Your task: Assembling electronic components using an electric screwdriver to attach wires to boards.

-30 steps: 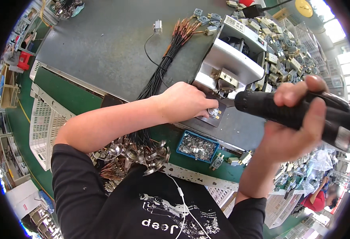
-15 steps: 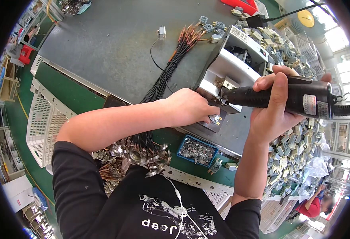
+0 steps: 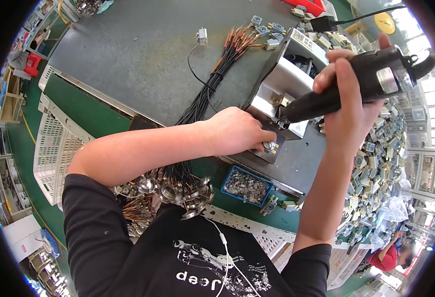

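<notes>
My right hand point(image 3: 351, 94) is wrapped round a black electric screwdriver point(image 3: 368, 79). The screwdriver slants down to the left, its tip at the front opening of a silver metal box, which looks like a screw feeder point(image 3: 289, 89). Just below and left of that tip, my left hand point(image 3: 240, 131) is closed, pinching a small round metal part with brass-coloured prongs point(image 3: 269, 146). That part sits over a dark plate point(image 3: 266, 156) at the table's near edge. My fingers hide some of it. Left of the box lies a bundle of black cables point(image 3: 197, 106) with copper-coloured ends.
A blue tray of small metal pieces point(image 3: 247, 186) is near the table edge. Many grey and cream connector blocks point(image 3: 376, 143) are heaped at the right. Round metal fittings point(image 3: 170, 192) hang by my waist. One block point(image 3: 201, 35) lies on the grey table point(image 3: 143, 64). A white crate point(image 3: 54, 158) stands left.
The screwdriver's rear end has swung up and away, so it slants more steeply in the picture, and my right hand has moved with it. My left hand stays nearly in place.
</notes>
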Motion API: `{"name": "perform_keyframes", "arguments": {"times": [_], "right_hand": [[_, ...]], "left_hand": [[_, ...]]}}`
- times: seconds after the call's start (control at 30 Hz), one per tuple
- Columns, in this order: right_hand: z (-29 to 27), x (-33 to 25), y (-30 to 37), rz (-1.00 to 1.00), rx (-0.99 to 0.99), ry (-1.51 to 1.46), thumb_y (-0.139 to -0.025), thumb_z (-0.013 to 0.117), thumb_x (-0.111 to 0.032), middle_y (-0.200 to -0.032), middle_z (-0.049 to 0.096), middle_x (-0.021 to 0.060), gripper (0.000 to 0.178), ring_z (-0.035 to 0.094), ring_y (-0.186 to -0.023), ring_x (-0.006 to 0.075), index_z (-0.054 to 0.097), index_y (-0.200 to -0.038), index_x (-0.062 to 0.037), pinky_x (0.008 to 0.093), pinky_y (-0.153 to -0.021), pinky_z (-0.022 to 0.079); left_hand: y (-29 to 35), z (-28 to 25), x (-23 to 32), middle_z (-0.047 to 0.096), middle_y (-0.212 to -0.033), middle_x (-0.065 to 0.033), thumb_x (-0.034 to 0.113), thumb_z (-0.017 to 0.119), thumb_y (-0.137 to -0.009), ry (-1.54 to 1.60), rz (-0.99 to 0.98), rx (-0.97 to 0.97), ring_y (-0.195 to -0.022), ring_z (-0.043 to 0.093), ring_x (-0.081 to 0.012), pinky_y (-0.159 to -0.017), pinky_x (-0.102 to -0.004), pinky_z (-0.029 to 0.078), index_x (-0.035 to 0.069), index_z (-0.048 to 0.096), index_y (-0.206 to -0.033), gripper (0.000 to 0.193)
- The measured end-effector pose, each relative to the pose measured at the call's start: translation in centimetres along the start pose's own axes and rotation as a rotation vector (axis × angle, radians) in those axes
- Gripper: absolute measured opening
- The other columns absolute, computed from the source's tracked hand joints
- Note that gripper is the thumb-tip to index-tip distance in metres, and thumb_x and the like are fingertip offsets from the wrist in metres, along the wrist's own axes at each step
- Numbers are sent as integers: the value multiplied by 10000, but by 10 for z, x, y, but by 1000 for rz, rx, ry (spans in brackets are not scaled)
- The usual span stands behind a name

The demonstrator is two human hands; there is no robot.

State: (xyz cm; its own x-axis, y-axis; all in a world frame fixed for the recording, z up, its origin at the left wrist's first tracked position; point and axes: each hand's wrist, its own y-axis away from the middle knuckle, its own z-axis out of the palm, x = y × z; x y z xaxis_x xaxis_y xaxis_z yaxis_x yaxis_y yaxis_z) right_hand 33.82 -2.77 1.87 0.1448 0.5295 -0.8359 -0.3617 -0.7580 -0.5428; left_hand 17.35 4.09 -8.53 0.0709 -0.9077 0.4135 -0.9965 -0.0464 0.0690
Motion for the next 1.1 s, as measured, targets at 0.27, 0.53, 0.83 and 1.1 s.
{"name": "perform_keyframes", "arguments": {"times": [0.27,0.53,0.83,1.1], "right_hand": [[38,4,18,-209,278,227,-954,635,32,-986,693,200,736,671,-663,153,183,-1533,-21,279,-569,574],[5,-30,54,-167,135,122,-991,537,48,-1032,654,239,792,626,-612,160,60,-1593,-145,327,-575,546],[4,-13,71,-134,233,181,-983,589,9,-1006,654,225,869,617,-592,153,8,-1611,-148,336,-595,549],[10,-8,73,-35,234,76,-911,655,108,-991,675,185,1039,626,-654,131,-63,-1610,-164,262,-624,550]], "left_hand": [[1,3,0,668,-769,-73,351,628,-929,-9,29,65,-811,700,-302,-678,-451,541,196,653,-1081,219],[3,12,-6,652,-763,-48,380,656,-919,28,45,161,-789,689,-282,-699,-419,543,229,669,-1207,325],[0,2,-2,667,-785,-46,371,649,-930,11,18,64,-817,694,-296,-704,-429,544,209,640,-1199,315],[2,2,0,661,-781,-52,351,664,-920,-2,-3,44,-809,695,-286,-685,-424,544,204,636,-1172,293]]}}
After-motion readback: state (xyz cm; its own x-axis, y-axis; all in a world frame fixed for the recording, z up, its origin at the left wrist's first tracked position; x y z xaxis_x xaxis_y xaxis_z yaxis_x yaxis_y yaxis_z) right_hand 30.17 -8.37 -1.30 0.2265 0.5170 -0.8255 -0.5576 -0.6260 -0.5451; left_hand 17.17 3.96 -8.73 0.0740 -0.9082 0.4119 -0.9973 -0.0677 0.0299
